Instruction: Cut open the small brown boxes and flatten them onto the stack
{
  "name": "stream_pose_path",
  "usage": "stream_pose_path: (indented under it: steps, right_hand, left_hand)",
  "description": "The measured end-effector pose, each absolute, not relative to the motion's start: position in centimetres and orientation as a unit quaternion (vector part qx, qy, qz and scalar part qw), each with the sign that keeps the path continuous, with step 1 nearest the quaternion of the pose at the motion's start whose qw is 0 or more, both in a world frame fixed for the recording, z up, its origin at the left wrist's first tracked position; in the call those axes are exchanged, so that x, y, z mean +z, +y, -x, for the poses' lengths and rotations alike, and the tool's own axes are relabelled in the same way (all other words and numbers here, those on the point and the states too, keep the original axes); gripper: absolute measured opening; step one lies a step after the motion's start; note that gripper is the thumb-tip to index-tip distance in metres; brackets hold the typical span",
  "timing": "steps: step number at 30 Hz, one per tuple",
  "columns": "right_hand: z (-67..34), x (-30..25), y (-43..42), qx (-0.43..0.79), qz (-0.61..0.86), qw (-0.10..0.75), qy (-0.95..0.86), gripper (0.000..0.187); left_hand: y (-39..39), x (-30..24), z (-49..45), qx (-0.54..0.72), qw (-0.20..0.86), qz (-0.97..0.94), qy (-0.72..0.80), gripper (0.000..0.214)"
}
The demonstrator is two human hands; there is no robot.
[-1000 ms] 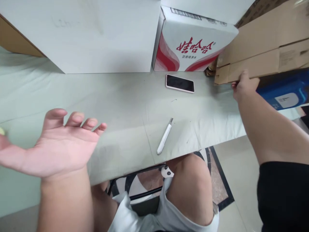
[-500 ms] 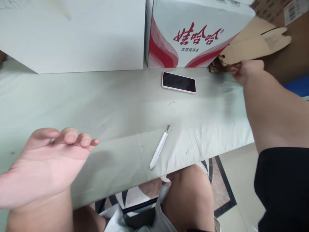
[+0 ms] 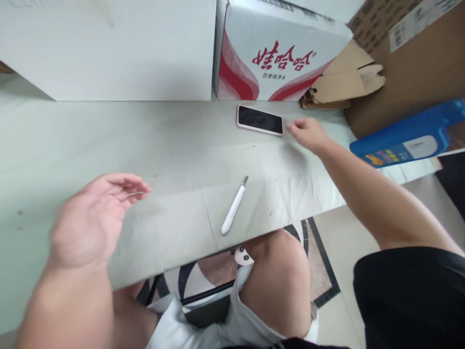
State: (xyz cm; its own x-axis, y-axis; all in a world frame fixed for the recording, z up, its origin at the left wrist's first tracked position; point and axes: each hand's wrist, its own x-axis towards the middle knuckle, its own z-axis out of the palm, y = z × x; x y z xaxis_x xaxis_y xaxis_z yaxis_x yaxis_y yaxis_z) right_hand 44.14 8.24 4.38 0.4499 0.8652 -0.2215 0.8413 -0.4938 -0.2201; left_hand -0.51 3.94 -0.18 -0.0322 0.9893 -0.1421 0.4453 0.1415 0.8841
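Note:
My left hand [image 3: 98, 213] hovers over the left part of the cloth-covered table [image 3: 170, 150], palm turned up and inward. Its fingers are stretched and slightly bent, and nothing lies in it. My right hand [image 3: 308, 133] is just right of a phone [image 3: 259, 119] with a dark screen and pale pink edge. The fingers of that hand are curled in; whatever they hold, if anything, is hidden. Between the hands, near the table's front edge, lies a white craft knife [image 3: 234, 208] with its blade pointing away from me.
A large white box [image 3: 119, 53] and a white-and-red water carton [image 3: 247, 72] line the back. Folded brown cardboard [image 3: 341, 85] lies right of the carton, before a big brown box [image 3: 417, 72]. A blue package [image 3: 395, 138] is at the right edge. My knees are below the table.
My right hand has moved away from the folded cardboard, leftward and nearer to me, beside the phone. My left hand has turned and shifted slightly. The camera view has shifted right.

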Motion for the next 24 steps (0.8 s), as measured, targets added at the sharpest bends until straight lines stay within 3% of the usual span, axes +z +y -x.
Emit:
stream_pose_path:
  steps: [4,6,8,13,15,19,24]
  right_hand:
    - [-34.9,4.3,-2.3,0.28,0.74,0.061,-0.608,0.039]
    - [-29.9,3.1,-7.9,0.495,0.514,0.073,-0.697,0.041]
    - [-24.5,1.1,-12.8,0.583,0.387,0.04,-0.714,0.038]
    - [-13.3,-5.3,-21.0,0.522,0.247,-0.136,-0.805,0.02]
    - [-11.4,-7.4,-22.9,0.532,0.188,-0.166,-0.809,0.016]
    - [-11.4,-10.4,-24.5,0.539,0.135,-0.199,-0.807,0.017]
    - [-12.2,-12.3,-25.9,0.529,0.148,-0.167,-0.819,0.016]
  left_hand:
    - [3.5,-1.8,-0.7,0.256,0.331,-0.602,0.68,0.035]
    - [2.8,-3.4,-1.2,0.261,0.285,-0.671,0.633,0.032]
    - [2.0,-4.6,-1.6,0.276,0.234,-0.711,0.603,0.029]
    - [1.0,-5.0,-2.5,0.252,0.238,-0.713,0.61,0.033]
    - [0.9,-4.7,-2.8,0.243,0.239,-0.71,0.616,0.035]
    - [0.9,-4.5,-3.0,0.206,0.208,-0.721,0.628,0.032]
    - [0.9,-4.8,-3.2,0.196,0.173,-0.732,0.629,0.029]
